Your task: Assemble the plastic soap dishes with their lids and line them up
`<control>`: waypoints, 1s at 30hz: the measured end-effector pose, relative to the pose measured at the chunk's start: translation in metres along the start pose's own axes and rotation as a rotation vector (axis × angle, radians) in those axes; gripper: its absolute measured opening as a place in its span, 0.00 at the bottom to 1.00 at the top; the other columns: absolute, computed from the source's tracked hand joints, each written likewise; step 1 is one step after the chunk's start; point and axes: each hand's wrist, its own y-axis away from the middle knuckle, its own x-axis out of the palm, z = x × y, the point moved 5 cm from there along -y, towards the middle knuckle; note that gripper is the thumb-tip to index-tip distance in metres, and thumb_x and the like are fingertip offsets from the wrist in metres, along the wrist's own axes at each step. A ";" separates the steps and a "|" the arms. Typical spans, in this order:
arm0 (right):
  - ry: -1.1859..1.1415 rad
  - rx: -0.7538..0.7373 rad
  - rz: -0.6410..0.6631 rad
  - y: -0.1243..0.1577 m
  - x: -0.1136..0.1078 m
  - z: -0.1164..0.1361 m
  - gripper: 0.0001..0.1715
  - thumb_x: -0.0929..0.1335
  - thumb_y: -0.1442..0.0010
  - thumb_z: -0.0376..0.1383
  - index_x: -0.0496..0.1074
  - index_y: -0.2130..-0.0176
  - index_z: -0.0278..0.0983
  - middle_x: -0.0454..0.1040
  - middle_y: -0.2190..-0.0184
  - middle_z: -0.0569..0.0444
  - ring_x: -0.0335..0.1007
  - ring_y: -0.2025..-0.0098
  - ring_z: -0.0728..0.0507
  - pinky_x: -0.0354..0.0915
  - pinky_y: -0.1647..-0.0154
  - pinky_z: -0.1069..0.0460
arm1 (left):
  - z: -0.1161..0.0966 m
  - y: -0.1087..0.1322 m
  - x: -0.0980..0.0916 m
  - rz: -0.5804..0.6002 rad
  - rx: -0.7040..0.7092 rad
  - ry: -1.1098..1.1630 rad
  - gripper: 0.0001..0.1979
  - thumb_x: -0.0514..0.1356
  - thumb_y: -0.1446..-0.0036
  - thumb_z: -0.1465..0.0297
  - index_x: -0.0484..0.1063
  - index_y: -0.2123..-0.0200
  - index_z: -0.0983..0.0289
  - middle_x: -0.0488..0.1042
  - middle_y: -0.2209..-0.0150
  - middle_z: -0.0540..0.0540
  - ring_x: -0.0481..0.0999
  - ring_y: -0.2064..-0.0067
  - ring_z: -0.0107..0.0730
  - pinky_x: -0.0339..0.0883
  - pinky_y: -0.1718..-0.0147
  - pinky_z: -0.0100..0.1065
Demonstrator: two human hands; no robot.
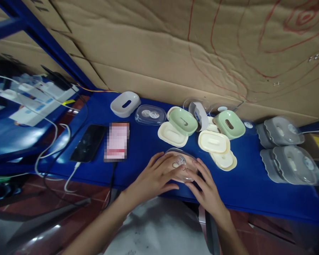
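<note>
In front of me on the blue table lies a pale pink soap dish (187, 175) under a clear lid with a round sticker. My left hand (155, 173) reaches over its left side, fingers across the lid and the thumb at the near edge. Around the right side curl the fingers of my right hand (206, 186). Both hands hold the dish low at the table; its underside is hidden. Just beyond it are a cream drain tray (172, 134) and a green soap dish (183, 121). Another cream tray (214, 141) lies to the right, overlapping a second one.
Farther back stand a grey dish (125, 103), a clear lid (150, 115) and another green dish (230, 124). Lidded grey dishes (295, 164) are at the right. Two phones (89, 143) with cables and a power strip (42, 104) occupy the left. A cardboard wall (149, 46) rises behind.
</note>
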 end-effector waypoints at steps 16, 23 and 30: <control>0.185 -0.134 0.146 0.005 -0.002 0.000 0.45 0.70 0.28 0.34 0.50 0.22 0.50 0.59 0.24 0.49 0.47 0.20 0.34 0.67 0.28 0.36 | 0.001 0.024 0.007 -0.114 -0.005 0.024 0.26 0.65 0.29 0.70 0.67 0.31 0.64 0.71 0.31 0.63 0.65 0.26 0.49 0.74 0.34 0.51; 0.146 -0.046 0.103 0.002 0.005 -0.009 0.42 0.69 0.27 0.36 0.52 0.22 0.52 0.60 0.26 0.46 0.50 0.21 0.32 0.68 0.29 0.33 | 0.000 0.024 0.007 -0.127 0.005 0.104 0.27 0.65 0.29 0.69 0.66 0.30 0.63 0.71 0.31 0.62 0.68 0.27 0.48 0.74 0.34 0.51; 0.237 0.032 -0.236 0.020 -0.049 -0.020 0.42 0.75 0.33 0.38 0.62 0.27 0.54 0.69 0.32 0.47 0.69 0.31 0.31 0.74 0.35 0.34 | 0.011 0.034 0.001 -0.197 -0.194 0.221 0.25 0.61 0.26 0.65 0.65 0.30 0.61 0.66 0.30 0.68 0.74 0.33 0.49 0.79 0.40 0.49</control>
